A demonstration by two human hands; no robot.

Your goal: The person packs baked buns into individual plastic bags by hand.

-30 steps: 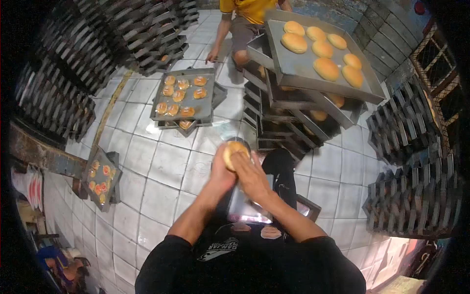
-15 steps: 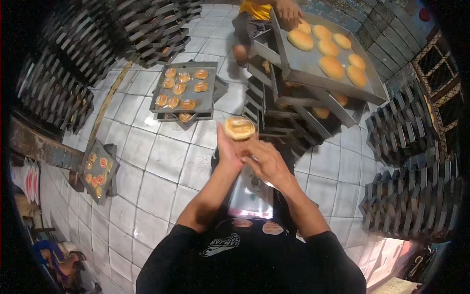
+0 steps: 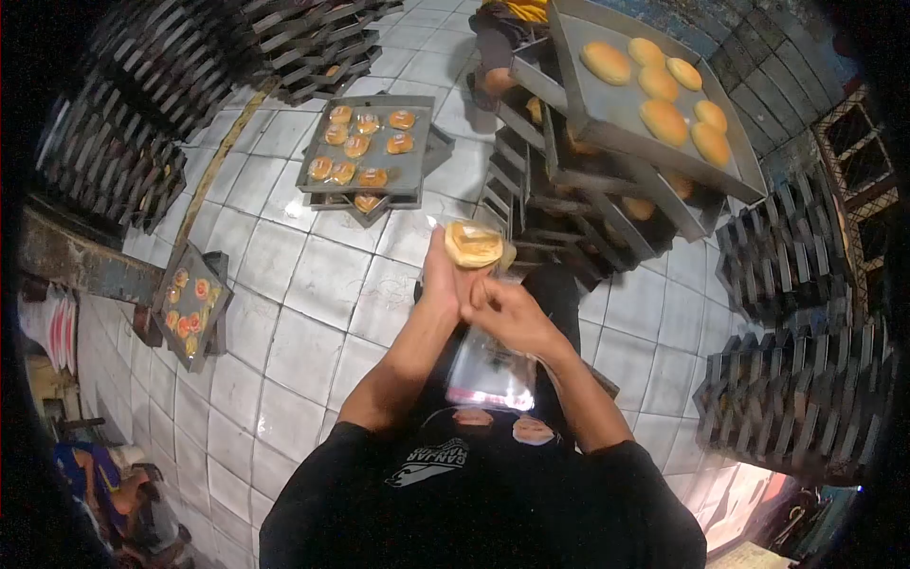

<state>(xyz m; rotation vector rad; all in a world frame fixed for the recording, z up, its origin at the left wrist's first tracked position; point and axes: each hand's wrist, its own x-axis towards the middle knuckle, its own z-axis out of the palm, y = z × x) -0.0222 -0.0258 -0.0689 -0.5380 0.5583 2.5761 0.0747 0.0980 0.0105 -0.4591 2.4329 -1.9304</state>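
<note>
A golden bun [image 3: 474, 245] sits upright in my left hand [image 3: 442, 284], which is closed around its near side. Clear plastic seems to wrap the bun, with a pale corner showing by my left fingertips. Just below and to the right, my right hand [image 3: 512, 315] is curled with its fingers pinched together, close to the left palm. What those fingers pinch is too small to make out. On my lap lies a stack of clear plastic bags [image 3: 491, 375], partly under my right wrist.
A metal tray [image 3: 417, 142] of wrapped buns rests on the tiled floor ahead. Ahead right, stacked trays carry a top tray [image 3: 616, 123] of unwrapped buns, beside another person's leg [image 3: 493, 57]. A smaller tray [image 3: 220, 308] stands left. Tall tray stacks [image 3: 796, 398] line both sides.
The bun has turned slightly and moved a little right in my left hand. My right fingers have curled in tighter. The other person's hand has left the top tray. My view has tilted slightly.
</note>
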